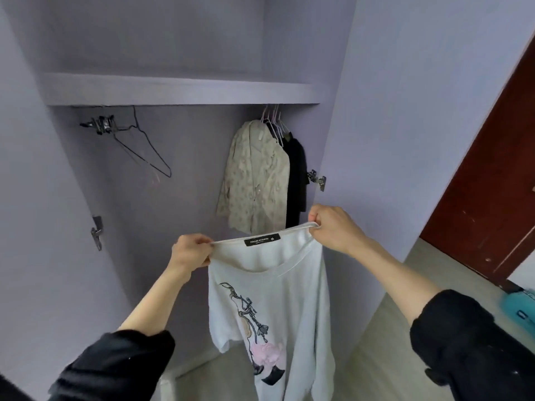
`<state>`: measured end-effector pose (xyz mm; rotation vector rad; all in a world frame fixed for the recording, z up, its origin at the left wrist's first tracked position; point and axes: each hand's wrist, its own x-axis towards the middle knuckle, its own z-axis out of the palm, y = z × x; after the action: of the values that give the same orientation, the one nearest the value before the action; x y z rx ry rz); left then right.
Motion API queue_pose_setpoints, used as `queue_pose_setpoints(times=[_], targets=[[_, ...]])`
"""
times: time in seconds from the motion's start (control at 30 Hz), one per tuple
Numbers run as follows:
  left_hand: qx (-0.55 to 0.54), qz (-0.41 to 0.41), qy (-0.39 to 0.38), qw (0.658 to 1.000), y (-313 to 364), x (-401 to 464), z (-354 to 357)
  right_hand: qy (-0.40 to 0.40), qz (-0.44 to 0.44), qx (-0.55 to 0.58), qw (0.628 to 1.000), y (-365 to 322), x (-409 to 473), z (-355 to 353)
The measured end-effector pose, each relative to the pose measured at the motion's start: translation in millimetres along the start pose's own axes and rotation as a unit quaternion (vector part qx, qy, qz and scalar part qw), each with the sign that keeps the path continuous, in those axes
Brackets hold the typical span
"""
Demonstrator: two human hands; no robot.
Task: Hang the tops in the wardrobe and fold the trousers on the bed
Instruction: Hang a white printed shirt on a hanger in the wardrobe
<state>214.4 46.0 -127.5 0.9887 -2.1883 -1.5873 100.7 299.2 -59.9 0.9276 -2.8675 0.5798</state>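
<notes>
Empty hanger: a thin dark wire coat hanger [144, 151] hangs tilted at the left of the lilac-painted wardrobe [179, 89], beside a cluster of metal clips [100, 125]. It is the free one I can see.
Left hand: my left hand [189, 251] pinches the left end of the neckline, fingers curled round the hem.
Top: the white knit T-shirt with a black neck label and a black-and-pink printed figure [275, 308] hangs limp between my hands, in front of the open wardrobe, not yet on any hanger.
Right hand: my right hand [330, 227] pinches the other end of the neckline, held higher.
Hung clothes: a cream floral blouse [256, 180] and a black garment [296, 180] on pale hangers at the right.
Risk: I judge the stretched collar may sag or slip off thin wire, and freeing one hand lets the soft fabric drop.
</notes>
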Motion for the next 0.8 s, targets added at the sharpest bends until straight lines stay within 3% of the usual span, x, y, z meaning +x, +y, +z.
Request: queue_pose_setpoints(times=[0.07, 0.17, 0.3, 0.43, 0.6, 0.7, 0.8], targets=[[-0.131, -0.065, 0.014, 0.989, 4, 18, 0, 0.003, -0.031, 0.006, 1.0, 5, 31, 10], [-0.174, -0.088, 0.048, 0.98, 4, 52, -1, -0.02, -0.053, 0.057, 0.997, 3, 83, 30], [0.012, -0.005, 0.067, 0.998, -5, 98, -15, -0.045, 0.004, 0.111, 0.993, 1, 142, 57], [0.224, 0.043, 0.092, 0.969, -12, 157, -32, -0.085, -0.004, 0.064, 0.994, -15, 210, 92], [0.273, -0.014, 0.147, 0.951, -28, 203, -50, -0.106, -0.055, 0.003, 0.993, -38, 275, 130], [0.086, -0.086, 0.141, 0.983, -31, 227, -61, -0.127, -0.064, 0.022, 0.99, -47, 310, 151], [-0.182, -0.17, 0.09, 0.964, -30, 231, -63, -0.166, -0.061, 0.027, 0.984, -55, 333, 174]])
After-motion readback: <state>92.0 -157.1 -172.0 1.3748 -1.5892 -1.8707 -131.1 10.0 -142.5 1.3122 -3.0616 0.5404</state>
